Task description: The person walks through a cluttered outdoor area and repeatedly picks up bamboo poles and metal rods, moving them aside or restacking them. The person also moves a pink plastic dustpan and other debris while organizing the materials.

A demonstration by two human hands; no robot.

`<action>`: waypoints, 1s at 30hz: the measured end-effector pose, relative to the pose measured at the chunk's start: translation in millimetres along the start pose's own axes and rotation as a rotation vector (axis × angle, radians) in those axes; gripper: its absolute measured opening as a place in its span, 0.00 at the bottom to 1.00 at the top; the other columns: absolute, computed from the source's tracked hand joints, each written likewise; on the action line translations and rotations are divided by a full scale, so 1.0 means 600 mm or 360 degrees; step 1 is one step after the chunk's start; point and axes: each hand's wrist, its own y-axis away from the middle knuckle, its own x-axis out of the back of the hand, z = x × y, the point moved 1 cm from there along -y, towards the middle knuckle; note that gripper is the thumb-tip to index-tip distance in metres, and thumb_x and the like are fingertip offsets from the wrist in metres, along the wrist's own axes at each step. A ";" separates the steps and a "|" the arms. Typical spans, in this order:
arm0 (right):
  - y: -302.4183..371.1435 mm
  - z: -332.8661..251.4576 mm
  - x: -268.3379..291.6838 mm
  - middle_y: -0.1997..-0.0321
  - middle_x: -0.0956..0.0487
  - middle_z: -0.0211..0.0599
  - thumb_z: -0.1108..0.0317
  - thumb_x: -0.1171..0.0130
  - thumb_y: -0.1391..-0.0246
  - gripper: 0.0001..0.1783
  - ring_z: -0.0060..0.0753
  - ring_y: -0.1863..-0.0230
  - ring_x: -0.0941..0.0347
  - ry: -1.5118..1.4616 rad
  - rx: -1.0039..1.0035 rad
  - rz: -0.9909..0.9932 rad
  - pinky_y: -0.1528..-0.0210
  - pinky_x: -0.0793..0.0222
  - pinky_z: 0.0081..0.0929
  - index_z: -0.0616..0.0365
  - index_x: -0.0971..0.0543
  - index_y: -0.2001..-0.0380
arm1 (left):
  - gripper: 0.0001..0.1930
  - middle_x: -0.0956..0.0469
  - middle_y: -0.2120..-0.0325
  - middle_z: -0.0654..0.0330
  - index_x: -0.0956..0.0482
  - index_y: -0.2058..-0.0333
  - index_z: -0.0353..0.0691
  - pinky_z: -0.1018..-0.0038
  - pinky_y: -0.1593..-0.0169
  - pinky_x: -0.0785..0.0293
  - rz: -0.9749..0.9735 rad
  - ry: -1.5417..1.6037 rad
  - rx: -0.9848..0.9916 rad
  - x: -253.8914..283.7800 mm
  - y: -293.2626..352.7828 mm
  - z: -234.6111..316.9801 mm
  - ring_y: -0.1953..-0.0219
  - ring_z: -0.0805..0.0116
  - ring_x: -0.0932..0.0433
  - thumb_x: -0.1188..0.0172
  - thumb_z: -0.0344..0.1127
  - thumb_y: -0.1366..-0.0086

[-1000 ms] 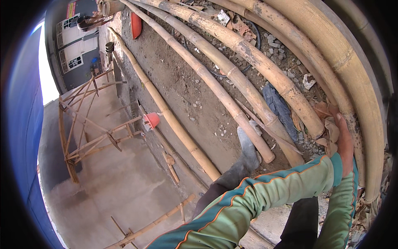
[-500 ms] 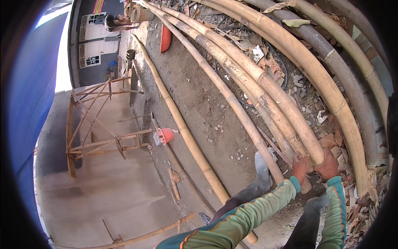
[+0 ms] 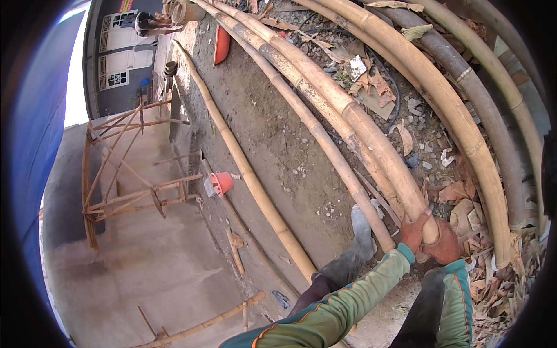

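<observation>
Both hands are closed round the near end of a thick tan bamboo pole (image 3: 377,139) at the lower right. My left hand (image 3: 413,231) wraps its left side, and my right hand (image 3: 444,242) cups the end from the right. The pole runs away toward the upper left. Close along its left side lies a mottled bamboo pole (image 3: 346,134), whose near end is hidden around my hands. A thinner bamboo pole (image 3: 313,124) lies farther left, passing beside my grey boot (image 3: 363,232).
More bamboo poles (image 3: 473,145) curve along the right, over dry leaves and rubble. Another long pole (image 3: 249,174) lies on the dirt to the left. Beyond are a red bucket (image 3: 221,183), a bamboo scaffold (image 3: 139,197), a red tray-like container (image 3: 221,45) and a bending person (image 3: 152,24).
Both hands have shifted a little left with the thick pole's end, which now lies closer over the mottled pole. My right hand has moved lower round the end. The view has shifted slightly.
</observation>
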 end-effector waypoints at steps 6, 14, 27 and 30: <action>0.057 -0.102 -0.022 0.55 0.23 0.53 0.52 0.25 0.78 0.47 0.56 0.53 0.25 -0.0100 0.0073 -0.0306 0.50 0.31 0.44 0.64 0.29 0.51 | 0.22 0.23 0.60 0.55 0.30 0.52 0.32 0.71 0.57 0.23 0.0099 -0.0189 -0.0053 0.085 0.103 0.067 0.60 0.67 0.22 0.34 0.36 0.41; 0.070 -0.116 -0.083 0.53 0.23 0.53 0.55 0.24 0.77 0.46 0.56 0.52 0.25 -0.0166 -0.0075 -0.0429 0.50 0.30 0.43 0.61 0.29 0.50 | 0.21 0.21 0.62 0.55 0.28 0.55 0.31 0.71 0.59 0.23 0.0224 -0.0536 -0.0125 0.149 0.107 0.076 0.63 0.69 0.21 0.32 0.36 0.43; 0.048 -0.081 -0.103 0.53 0.24 0.54 0.62 0.26 0.75 0.46 0.52 0.50 0.25 -0.0473 0.0052 -0.0285 0.48 0.30 0.38 0.62 0.31 0.46 | 0.26 0.22 0.60 0.55 0.31 0.50 0.31 0.72 0.56 0.24 0.0146 -0.0529 -0.0179 0.158 0.065 0.044 0.59 0.69 0.22 0.31 0.36 0.43; 0.004 -0.034 -0.095 0.49 0.26 0.53 0.63 0.29 0.70 0.44 0.51 0.46 0.29 -0.0390 -0.0340 -0.0372 0.45 0.34 0.40 0.60 0.32 0.44 | 0.30 0.23 0.56 0.51 0.34 0.45 0.29 0.67 0.51 0.26 -0.0036 -0.0800 -0.0048 0.187 0.048 0.032 0.56 0.62 0.23 0.34 0.39 0.40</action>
